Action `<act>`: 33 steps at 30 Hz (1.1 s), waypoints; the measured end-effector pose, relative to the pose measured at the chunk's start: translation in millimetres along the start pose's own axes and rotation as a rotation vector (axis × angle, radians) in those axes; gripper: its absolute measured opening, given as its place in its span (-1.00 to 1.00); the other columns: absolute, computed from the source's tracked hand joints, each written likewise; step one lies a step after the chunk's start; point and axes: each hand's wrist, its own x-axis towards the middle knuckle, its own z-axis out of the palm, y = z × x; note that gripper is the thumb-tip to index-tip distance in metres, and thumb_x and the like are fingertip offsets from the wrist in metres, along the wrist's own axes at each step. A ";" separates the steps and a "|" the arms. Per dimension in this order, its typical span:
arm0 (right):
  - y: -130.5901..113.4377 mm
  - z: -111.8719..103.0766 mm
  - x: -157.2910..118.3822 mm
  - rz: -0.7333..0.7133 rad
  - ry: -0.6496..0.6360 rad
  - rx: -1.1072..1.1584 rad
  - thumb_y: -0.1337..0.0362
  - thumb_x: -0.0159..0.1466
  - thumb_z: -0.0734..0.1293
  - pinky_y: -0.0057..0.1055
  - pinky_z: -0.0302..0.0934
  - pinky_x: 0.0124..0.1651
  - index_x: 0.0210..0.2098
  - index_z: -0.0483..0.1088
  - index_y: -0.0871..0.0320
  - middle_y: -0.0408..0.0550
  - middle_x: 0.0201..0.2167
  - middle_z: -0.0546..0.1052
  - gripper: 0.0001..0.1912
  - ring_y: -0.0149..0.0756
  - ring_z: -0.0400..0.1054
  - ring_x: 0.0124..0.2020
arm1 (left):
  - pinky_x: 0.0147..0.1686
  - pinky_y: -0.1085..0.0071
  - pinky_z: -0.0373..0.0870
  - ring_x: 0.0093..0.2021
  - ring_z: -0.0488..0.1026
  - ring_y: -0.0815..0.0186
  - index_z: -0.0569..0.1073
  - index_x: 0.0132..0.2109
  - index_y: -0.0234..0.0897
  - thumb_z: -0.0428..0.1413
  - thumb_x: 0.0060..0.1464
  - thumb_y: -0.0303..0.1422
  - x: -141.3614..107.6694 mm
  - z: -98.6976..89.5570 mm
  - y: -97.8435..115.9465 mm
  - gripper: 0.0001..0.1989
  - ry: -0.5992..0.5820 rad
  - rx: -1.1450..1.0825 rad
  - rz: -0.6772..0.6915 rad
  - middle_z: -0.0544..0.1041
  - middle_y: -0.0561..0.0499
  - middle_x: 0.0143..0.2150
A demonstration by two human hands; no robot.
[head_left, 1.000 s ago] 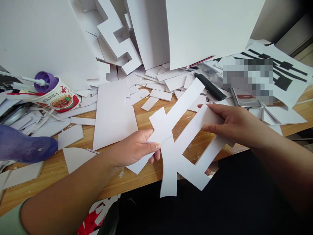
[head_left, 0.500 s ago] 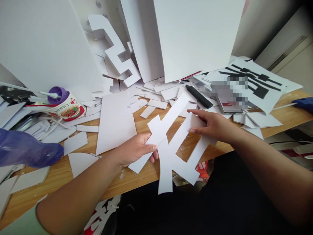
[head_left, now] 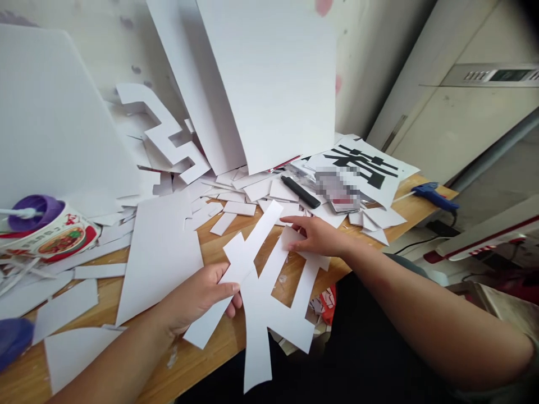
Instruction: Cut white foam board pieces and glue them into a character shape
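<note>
White cutout [head_left: 257,314]: outline looks done
Left hand [head_left: 206,293]: I'm pinching its edge
Right hand [head_left: 319,234]: gripping its top
Glue gun [head_left: 434,196]: idle, aside

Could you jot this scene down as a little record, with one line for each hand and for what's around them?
Left hand: left hand grips the white character cut-out, thumb on top
Right hand: right hand is at the cut-out's far edge; whether it grips is unclear
Surface: wooden table, strewn with white offcuts
Left side: printed food cup
Right side: blue glue gun, printed sheet with a black character
Back: large white board, standing tilted
</note>
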 end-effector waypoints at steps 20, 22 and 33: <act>4.3 13.3 -21.0 -0.124 0.034 -0.177 0.24 0.11 0.37 -0.18 0.24 0.08 0.02 0.43 0.05 0.04 0.06 0.37 -0.55 -0.10 0.39 -0.03 | -0.27 0.29 0.38 -0.28 0.50 0.17 0.47 -0.26 -0.30 0.11 0.02 -0.13 7.3 -9.7 -8.7 -0.70 0.200 0.239 0.103 0.57 -0.06 -0.28; 4.1 13.4 -22.0 -0.106 0.037 -0.216 0.24 0.12 0.36 -0.17 0.24 0.06 0.01 0.43 0.07 0.04 0.05 0.38 -0.56 -0.10 0.40 -0.06 | -0.21 0.30 0.35 -0.19 0.49 0.15 0.50 -0.22 -0.27 0.09 0.05 -0.16 8.2 -14.8 -9.4 -0.72 0.286 0.342 0.134 0.57 -0.05 -0.20; -11.7 17.9 -31.6 -0.042 -0.002 -0.427 0.16 0.18 0.31 -0.21 0.27 -0.13 -0.07 0.44 0.05 0.01 -0.02 0.45 -0.67 -0.11 0.43 -0.16 | -0.10 0.23 0.34 -0.08 0.44 0.12 0.51 -0.10 -0.16 0.15 0.01 -0.22 -2.0 -11.6 -4.5 -0.72 0.401 0.771 0.201 0.54 0.00 -0.08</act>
